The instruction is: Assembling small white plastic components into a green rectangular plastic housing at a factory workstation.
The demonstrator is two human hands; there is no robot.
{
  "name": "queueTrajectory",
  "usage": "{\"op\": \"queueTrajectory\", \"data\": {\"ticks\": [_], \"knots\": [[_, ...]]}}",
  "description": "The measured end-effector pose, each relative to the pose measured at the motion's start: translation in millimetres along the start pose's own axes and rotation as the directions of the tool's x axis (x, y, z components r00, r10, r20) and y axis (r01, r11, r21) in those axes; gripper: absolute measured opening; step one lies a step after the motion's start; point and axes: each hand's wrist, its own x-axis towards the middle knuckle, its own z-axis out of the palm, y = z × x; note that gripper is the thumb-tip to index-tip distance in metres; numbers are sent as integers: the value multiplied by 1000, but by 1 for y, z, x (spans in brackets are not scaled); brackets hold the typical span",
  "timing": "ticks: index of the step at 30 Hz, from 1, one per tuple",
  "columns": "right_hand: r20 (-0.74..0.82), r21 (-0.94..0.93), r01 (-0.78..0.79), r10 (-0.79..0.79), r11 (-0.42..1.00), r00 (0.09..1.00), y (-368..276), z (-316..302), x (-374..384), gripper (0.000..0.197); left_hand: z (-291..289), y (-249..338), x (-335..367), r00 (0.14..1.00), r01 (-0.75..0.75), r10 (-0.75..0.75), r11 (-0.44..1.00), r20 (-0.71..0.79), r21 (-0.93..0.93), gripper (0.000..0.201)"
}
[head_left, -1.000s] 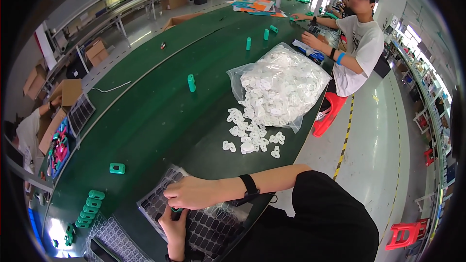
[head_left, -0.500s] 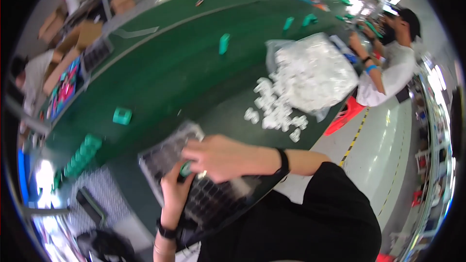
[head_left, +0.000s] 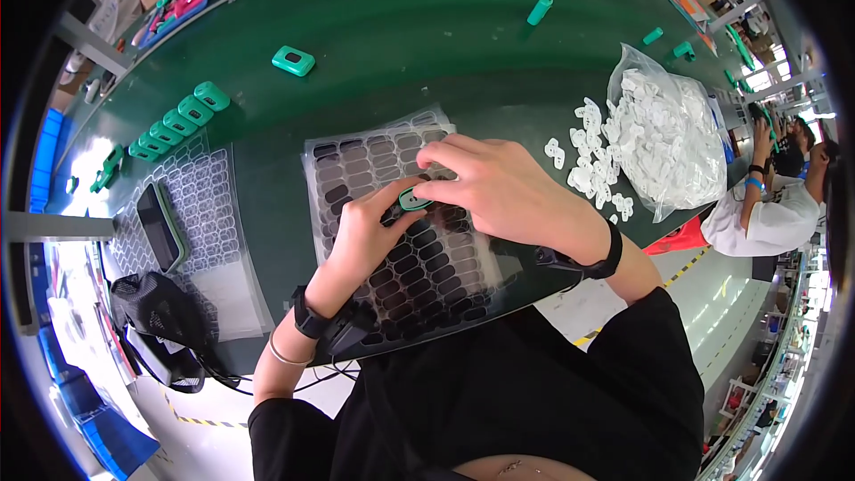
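Over a stack of clear sheets with dark oval stickers (head_left: 423, 254), my left hand (head_left: 361, 227) pinches a small green oval casing (head_left: 413, 200) between thumb and fingers. The casing's pale inner face, with small dark spots, points up. From the other side my right hand (head_left: 499, 187) reaches in, a fingertip against the casing's rim and other fingers bent above the sheet. Whether a sticker sits between those right fingertips is hidden. Several stickers are gone from the sheet's upper part, where pale ovals show.
Loose white plastic pieces (head_left: 592, 156) spill beside a clear bag of them (head_left: 668, 138). At left are a row of green casings (head_left: 183, 116), a phone (head_left: 161, 227), another sticker sheet (head_left: 209, 187) and a black mesh bag (head_left: 160, 316). One casing (head_left: 294, 61) lies farther back. A co-worker (head_left: 766, 209) sits at right.
My view has turned and sharpened, so the table appears shifted in it. Both hands stay together at the green casing over the sticker sheets.
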Motion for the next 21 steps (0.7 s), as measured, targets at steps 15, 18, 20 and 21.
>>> {"op": "queueTrajectory", "data": {"ticks": [15,18,20,21], "knots": [[-58,80,-26,31,996,998,-2,10,-3,28,0,2,1,1000,-15,15,1000,-5,-6,40],[-97,-14,-26,24,1000,995,-3,14,-5,23,1,2,1,1000,2,-2,1000,13,-4,40],[-73,-40,-43,40,998,997,-4,14,-3,19,0,5,1,1000,-8,8,1000,16,4,40],[-76,-38,-45,42,998,996,-4,12,-3,19,-1,10,2,1000,-13,13,1000,26,14,39]]}}
